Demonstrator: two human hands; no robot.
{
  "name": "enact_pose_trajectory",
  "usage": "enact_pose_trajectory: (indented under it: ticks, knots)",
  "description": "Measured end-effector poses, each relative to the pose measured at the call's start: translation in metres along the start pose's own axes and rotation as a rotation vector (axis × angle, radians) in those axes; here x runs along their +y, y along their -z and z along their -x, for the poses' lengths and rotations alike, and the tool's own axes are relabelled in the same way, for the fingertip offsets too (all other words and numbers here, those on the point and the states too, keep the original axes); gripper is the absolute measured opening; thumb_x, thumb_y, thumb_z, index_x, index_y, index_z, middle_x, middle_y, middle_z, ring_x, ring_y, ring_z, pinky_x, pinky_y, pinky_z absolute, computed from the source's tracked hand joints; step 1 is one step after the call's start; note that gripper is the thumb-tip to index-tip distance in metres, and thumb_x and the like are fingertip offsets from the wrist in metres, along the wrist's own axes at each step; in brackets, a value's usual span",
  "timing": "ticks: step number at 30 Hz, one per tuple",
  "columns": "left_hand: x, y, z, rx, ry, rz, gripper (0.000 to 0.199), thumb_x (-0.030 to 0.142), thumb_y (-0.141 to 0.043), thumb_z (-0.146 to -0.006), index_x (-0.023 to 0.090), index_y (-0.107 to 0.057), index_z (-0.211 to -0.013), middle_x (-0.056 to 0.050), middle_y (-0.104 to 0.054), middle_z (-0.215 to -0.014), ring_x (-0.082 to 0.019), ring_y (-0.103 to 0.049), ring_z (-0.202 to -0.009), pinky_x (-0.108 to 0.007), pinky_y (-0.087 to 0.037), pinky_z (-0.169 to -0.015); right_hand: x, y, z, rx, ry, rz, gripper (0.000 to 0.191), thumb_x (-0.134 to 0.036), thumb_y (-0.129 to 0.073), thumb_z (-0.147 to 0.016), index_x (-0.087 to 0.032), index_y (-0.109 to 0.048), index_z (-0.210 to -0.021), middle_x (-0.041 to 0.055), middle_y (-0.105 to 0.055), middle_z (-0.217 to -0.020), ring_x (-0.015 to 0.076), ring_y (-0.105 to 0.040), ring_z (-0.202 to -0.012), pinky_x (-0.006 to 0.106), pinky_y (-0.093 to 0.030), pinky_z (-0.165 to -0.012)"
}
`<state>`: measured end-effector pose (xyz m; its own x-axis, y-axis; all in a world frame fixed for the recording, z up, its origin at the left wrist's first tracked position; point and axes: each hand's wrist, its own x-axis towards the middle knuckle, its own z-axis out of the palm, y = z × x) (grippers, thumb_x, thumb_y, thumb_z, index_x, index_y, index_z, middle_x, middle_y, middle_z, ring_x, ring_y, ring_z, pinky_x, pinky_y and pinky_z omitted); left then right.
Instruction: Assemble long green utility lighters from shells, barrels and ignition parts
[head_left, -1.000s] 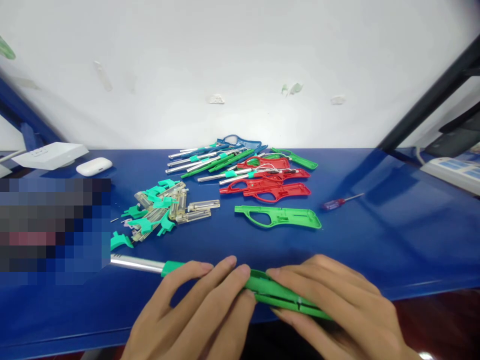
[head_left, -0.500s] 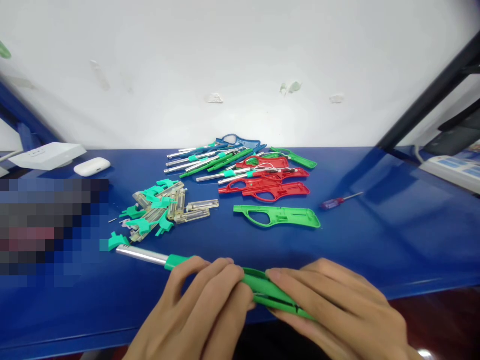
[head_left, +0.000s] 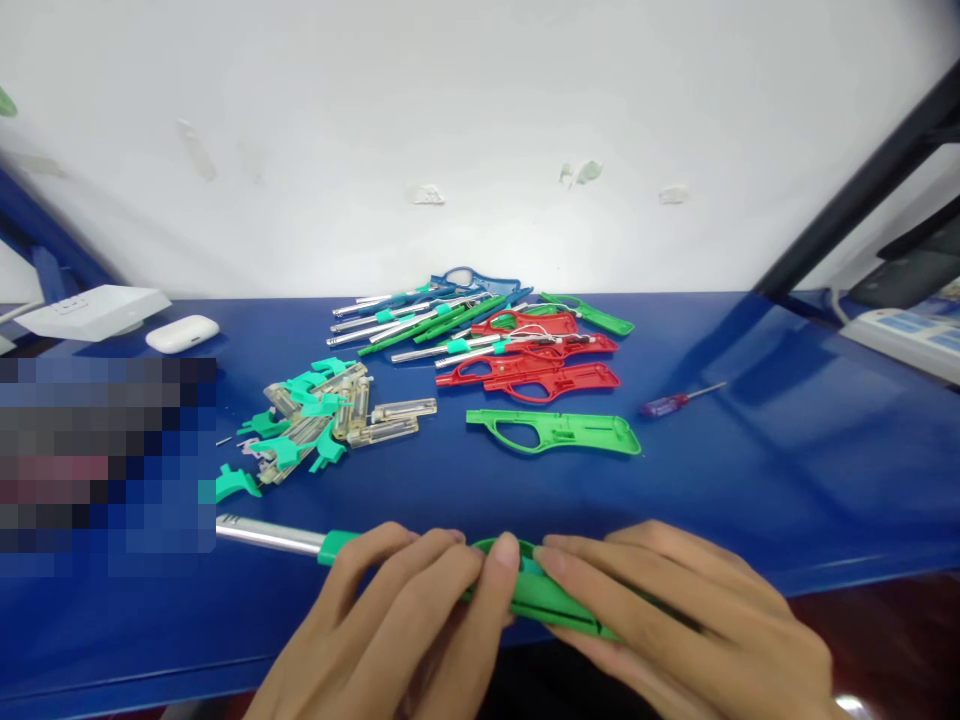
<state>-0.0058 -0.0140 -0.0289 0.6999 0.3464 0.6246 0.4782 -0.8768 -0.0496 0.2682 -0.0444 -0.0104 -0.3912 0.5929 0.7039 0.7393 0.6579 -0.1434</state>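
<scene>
Both hands hold a long-nosed gas lighter point(head_left: 559, 603) with a green handle and a silver metal tube, above the table's front edge. My left hand point(head_left: 397, 620) wraps the handle's front part behind the teal collar, its thumb lying near the trigger opening. On the rear of the handle, my right hand point(head_left: 675, 610) is closed, fingertips on top. A dark gap runs along the side of the handle. Between the hands a bit of teal shows inside the opening. Fingers cover much of the handle.
Beyond the hands lie a green handle half point(head_left: 555, 433), red handle halves point(head_left: 555, 382) and a pile of metal tubes point(head_left: 382, 322). Clear fuel tanks point(head_left: 394, 425) and teal triggers point(head_left: 281, 452) are heaped left. A screwdriver point(head_left: 682, 400) lies right, a white case point(head_left: 182, 334) far left.
The lighter has shifted slightly left and down with both hands. My left thumb has come up onto the top of the handle beside the trigger opening.
</scene>
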Motion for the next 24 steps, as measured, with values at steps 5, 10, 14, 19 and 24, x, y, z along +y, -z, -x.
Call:
enact_pose_trajectory:
  ticks: [5,10,14,19,24]
  knots:
    - [0.000,0.000,0.001,-0.062,-0.007,-0.014,0.053,0.003,-0.040,-0.109,0.011,-0.058,-0.158,-0.012,-0.066,-0.152,-0.027,-0.055,-0.144,-0.055,-0.016,-0.137,0.000,0.001,0.006,-0.013,0.002,0.017,0.019,-0.024,-0.065,-0.110,-0.023,-0.082,-0.118,-0.0002,-0.089,-0.105,0.0131,-0.081,-0.076,0.024,-0.066,-0.076]
    - [0.000,-0.004,-0.007,0.051,-0.026,-0.086,0.040,0.012,-0.044,-0.112,0.015,-0.072,-0.141,-0.008,-0.075,-0.138,-0.024,-0.070,-0.120,-0.050,-0.032,-0.131,-0.002,0.000,0.006,-0.003,-0.013,0.037,0.023,-0.026,-0.063,-0.111,-0.025,-0.085,-0.116,-0.0001,-0.089,-0.103,0.0145,-0.082,-0.074,0.025,-0.067,-0.076]
    - [0.000,-0.007,-0.007,0.100,-0.036,-0.101,0.037,0.013,-0.044,-0.114,0.016,-0.077,-0.131,-0.007,-0.079,-0.128,-0.023,-0.073,-0.113,-0.051,-0.037,-0.127,-0.003,0.004,0.006,-0.047,-0.025,0.066,0.023,-0.025,-0.064,-0.110,-0.029,-0.086,-0.117,-0.0011,-0.089,-0.106,0.0159,-0.083,-0.080,0.025,-0.068,-0.081]
    - [-0.002,-0.004,0.000,0.015,-0.054,-0.070,0.042,0.006,-0.047,-0.109,0.016,-0.073,-0.140,-0.007,-0.070,-0.148,-0.024,-0.066,-0.130,-0.053,-0.029,-0.134,-0.004,0.005,0.010,-0.075,-0.025,0.079,0.022,-0.025,-0.068,-0.108,-0.031,-0.085,-0.121,-0.0022,-0.089,-0.109,0.0167,-0.083,-0.084,0.026,-0.068,-0.086]
    - [-0.002,0.000,0.002,0.018,-0.049,-0.044,0.044,0.004,-0.049,-0.108,0.015,-0.069,-0.146,-0.007,-0.069,-0.150,-0.024,-0.065,-0.132,-0.051,-0.025,-0.136,-0.008,0.001,0.011,0.016,-0.059,0.069,0.031,-0.027,-0.054,-0.115,-0.030,-0.085,-0.119,-0.0019,-0.089,-0.109,0.0166,-0.083,-0.085,0.028,-0.066,-0.089]
